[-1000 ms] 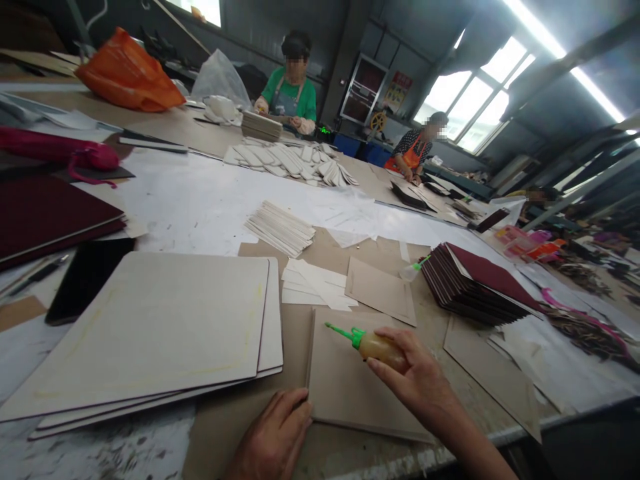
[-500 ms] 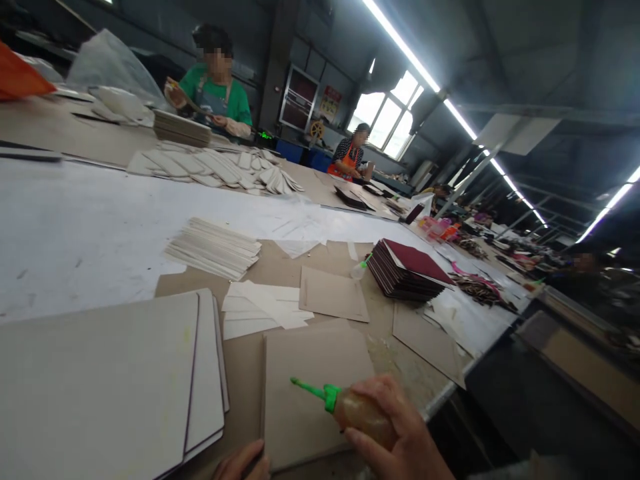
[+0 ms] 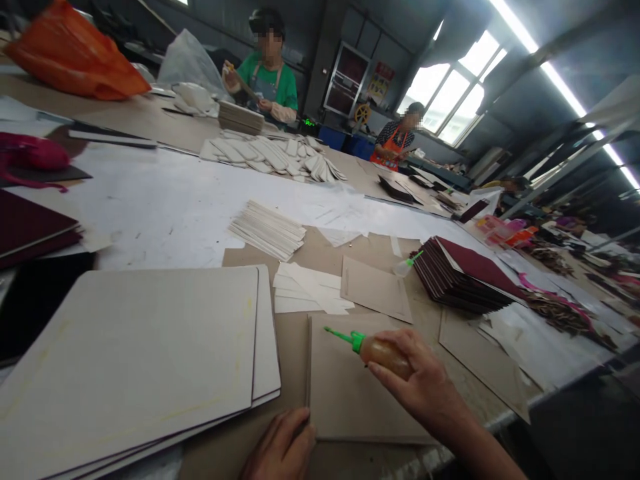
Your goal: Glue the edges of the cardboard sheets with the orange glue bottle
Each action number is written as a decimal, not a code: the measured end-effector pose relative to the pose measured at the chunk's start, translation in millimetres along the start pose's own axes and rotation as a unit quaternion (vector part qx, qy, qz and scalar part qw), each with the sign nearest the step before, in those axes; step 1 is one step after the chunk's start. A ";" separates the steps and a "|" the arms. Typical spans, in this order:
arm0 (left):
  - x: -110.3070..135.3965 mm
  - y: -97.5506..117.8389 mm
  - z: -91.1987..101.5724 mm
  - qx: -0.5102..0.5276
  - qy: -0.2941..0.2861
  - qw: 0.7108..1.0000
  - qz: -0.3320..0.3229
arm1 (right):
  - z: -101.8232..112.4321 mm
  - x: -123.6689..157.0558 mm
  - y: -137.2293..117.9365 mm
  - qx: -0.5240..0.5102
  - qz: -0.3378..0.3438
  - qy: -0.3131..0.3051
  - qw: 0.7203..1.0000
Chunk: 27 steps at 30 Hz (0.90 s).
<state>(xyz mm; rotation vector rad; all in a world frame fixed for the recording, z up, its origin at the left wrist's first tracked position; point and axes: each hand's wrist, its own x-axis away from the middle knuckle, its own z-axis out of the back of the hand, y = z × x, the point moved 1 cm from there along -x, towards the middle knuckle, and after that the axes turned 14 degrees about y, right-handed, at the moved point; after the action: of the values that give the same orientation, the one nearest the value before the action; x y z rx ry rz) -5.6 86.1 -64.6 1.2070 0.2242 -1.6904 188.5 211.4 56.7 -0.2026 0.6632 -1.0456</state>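
My right hand (image 3: 413, 367) is wrapped round a squeeze bottle (image 3: 383, 357) of amber liquid with a green cap and long green nozzle. Its tip points left, above a flat beige board (image 3: 350, 393); whether it touches is unclear. At that board's lower left corner, my left hand (image 3: 283, 440) has its fingers curled against the edge. Large pale boards (image 3: 165, 333) with yellowish streaks lie stacked on the left. Behind the beige board are loose white strips (image 3: 313, 290) and a smaller beige panel (image 3: 375, 290).
A pile of maroon covers (image 3: 465, 277) stands at right, beside a small green-tipped bottle (image 3: 406, 265). White strips (image 3: 270, 230) form a stack farther back. Across the table, a co-worker in green (image 3: 273, 87) handles a piece. An orange bag (image 3: 75, 50) lies far left.
The view has swung left, bringing maroon covers and the orange bag into sight. My right hand still holds the bottle over the board; more of my left hand shows.
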 end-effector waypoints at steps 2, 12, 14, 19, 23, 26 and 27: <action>-1.0 0.8 1.7 0.012 0.000 1.000 0.006 | -0.6 -2.5 -0.9 -0.003 0.001 -0.011 1.000; -4.5 3.7 3.8 0.044 0.004 0.998 0.044 | 4.4 -11.3 -6.1 0.009 0.013 -0.051 0.999; -4.7 4.2 2.9 0.049 0.013 0.998 0.046 | 6.8 -8.1 -6.1 0.012 0.007 -0.065 0.998; -6.7 6.2 4.4 0.052 0.023 0.997 0.053 | 8.8 -4.4 -8.0 0.009 0.006 -0.067 0.998; -7.0 7.3 6.8 0.052 -0.009 0.997 0.056 | 4.4 -13.9 -12.8 0.009 0.013 -0.041 0.999; -5.9 7.3 7.0 0.050 -0.013 0.997 0.058 | 0.5 -21.5 -15.4 0.016 0.013 -0.040 0.999; -5.5 7.2 6.8 0.051 -0.015 0.997 0.058 | -0.2 -22.8 -15.7 0.019 0.012 -0.042 0.999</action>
<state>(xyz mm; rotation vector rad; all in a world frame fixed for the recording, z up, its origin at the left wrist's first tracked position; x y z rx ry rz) -4.0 81.7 -54.3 1.2454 0.0486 -1.6332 169.3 223.0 73.1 -0.2045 0.5688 -1.0209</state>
